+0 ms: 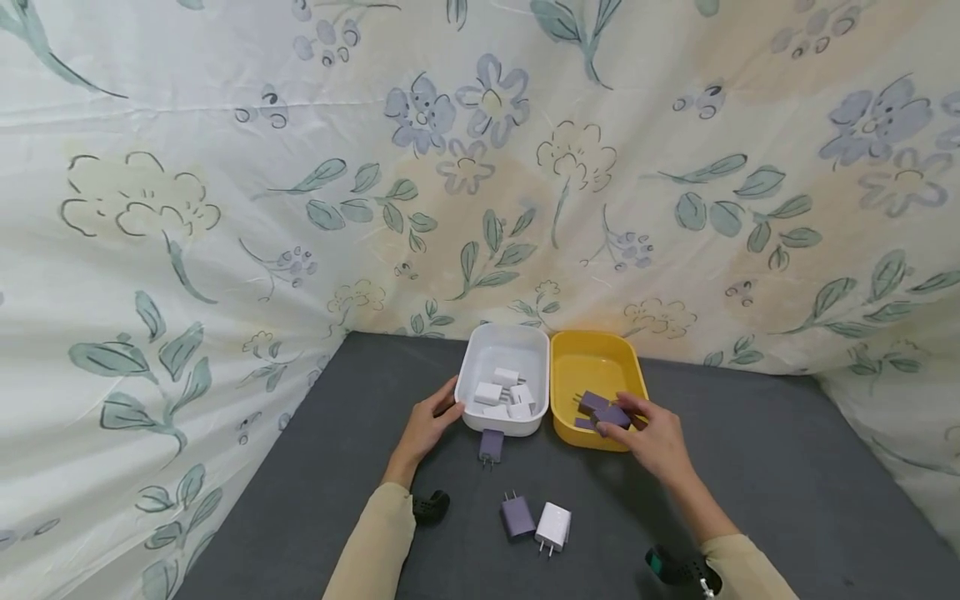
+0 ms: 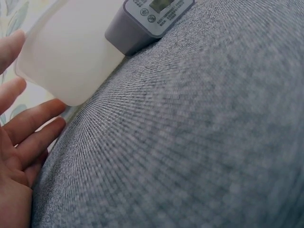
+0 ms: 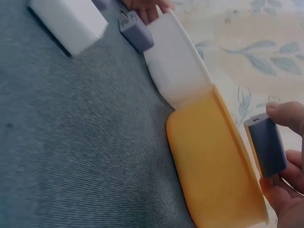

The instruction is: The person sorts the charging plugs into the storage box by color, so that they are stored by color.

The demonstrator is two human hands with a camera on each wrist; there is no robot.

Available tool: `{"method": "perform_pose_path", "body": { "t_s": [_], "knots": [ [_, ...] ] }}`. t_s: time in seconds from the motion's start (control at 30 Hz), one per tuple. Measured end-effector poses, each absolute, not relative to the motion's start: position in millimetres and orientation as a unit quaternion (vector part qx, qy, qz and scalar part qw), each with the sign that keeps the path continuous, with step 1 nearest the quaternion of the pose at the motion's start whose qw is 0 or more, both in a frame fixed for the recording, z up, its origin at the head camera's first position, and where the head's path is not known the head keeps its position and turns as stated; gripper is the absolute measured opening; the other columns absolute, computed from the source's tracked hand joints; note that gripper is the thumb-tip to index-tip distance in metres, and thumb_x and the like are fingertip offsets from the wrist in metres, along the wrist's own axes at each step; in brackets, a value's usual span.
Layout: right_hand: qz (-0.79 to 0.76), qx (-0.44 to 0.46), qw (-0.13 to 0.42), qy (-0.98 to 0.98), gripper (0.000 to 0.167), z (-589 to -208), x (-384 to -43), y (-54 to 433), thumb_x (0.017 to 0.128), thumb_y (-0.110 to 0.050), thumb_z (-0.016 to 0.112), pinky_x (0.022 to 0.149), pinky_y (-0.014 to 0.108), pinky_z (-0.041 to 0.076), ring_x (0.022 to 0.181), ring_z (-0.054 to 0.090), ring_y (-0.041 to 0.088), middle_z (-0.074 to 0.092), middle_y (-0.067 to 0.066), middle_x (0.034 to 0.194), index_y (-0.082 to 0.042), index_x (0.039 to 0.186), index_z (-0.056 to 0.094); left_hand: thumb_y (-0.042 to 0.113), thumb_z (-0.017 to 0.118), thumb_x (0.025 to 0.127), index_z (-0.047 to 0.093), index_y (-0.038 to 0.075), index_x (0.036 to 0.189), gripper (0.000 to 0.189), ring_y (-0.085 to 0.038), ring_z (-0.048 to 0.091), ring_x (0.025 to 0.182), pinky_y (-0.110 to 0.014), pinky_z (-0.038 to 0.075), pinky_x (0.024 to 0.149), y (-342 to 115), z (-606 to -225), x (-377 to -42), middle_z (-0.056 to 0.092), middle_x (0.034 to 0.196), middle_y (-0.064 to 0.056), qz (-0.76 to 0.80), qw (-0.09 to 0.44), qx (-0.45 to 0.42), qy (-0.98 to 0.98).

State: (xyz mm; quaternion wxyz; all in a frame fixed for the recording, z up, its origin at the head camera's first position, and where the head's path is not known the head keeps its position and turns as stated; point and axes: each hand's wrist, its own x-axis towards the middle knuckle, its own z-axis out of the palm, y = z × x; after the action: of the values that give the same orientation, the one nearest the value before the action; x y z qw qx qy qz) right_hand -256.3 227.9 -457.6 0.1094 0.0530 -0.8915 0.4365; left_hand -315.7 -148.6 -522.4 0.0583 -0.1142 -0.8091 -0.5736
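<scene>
My right hand [image 1: 660, 442] pinches a purple plug-in charger [image 3: 267, 145] between thumb and fingers, above the near right part of a yellow bin [image 1: 600, 362]. Other purple chargers [image 1: 592, 402] lie inside that bin, partly hidden by the held one. At the left side of a white bin [image 1: 506, 427], my left hand [image 1: 423, 429] rests its extended fingers against the wall. Several white chargers [image 1: 489, 393] are in the white bin. Just in front of it lies a purple charger [image 1: 491, 447], prongs toward me.
Nearer to me on the dark grey tabletop [image 1: 315, 500] lie a purple charger [image 1: 517, 518] and a white charger [image 1: 553, 527], side by side. The two bins stand next to each other near the back edge. A floral curtain [image 1: 480, 208] hangs behind them.
</scene>
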Motion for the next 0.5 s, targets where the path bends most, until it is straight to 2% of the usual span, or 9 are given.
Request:
{"method": "perform_pose_path", "body": {
  "t_s": [0.07, 0.3, 0.5],
  "knots": [
    [0.428, 0.035, 0.108, -0.897, 0.073, -459, -262, 229, 0.081, -0.041, 0.078, 0.096, 0.043, 0.048, 0.118, 0.061, 0.035, 0.062, 0.02, 0.127, 0.0, 0.137, 0.053, 0.027, 0.065, 0.094, 0.045, 0.028, 0.147, 0.057, -0.025, 0.055, 0.129, -0.05, 0.043, 0.105, -149, -523, -316, 0.058, 0.139, -0.007, -0.575, 0.056, -0.111, -0.808],
    [0.378, 0.013, 0.124, -0.917, 0.07, -459, -274, 226, 0.082, -0.032, 0.079, 0.093, 0.048, 0.052, 0.112, 0.061, 0.035, 0.063, 0.022, 0.126, 0.001, 0.138, 0.052, 0.027, 0.063, 0.096, 0.042, 0.024, 0.149, 0.058, -0.028, 0.054, 0.13, -0.051, 0.043, 0.105, -148, -523, -315, 0.057, 0.14, -0.011, -0.581, 0.052, -0.132, -0.801],
    [0.367, 0.006, 0.125, -0.922, 0.071, -456, -278, 226, 0.088, -0.041, 0.07, 0.103, 0.056, 0.042, 0.128, 0.048, 0.043, 0.055, 0.022, 0.138, 0.0, 0.142, 0.048, 0.021, 0.059, 0.098, 0.036, 0.011, 0.152, 0.059, -0.035, 0.05, 0.132, -0.052, 0.041, 0.106, -148, -499, -302, 0.052, 0.142, -0.022, -0.593, 0.022, -0.162, -0.789]
  ]
}}
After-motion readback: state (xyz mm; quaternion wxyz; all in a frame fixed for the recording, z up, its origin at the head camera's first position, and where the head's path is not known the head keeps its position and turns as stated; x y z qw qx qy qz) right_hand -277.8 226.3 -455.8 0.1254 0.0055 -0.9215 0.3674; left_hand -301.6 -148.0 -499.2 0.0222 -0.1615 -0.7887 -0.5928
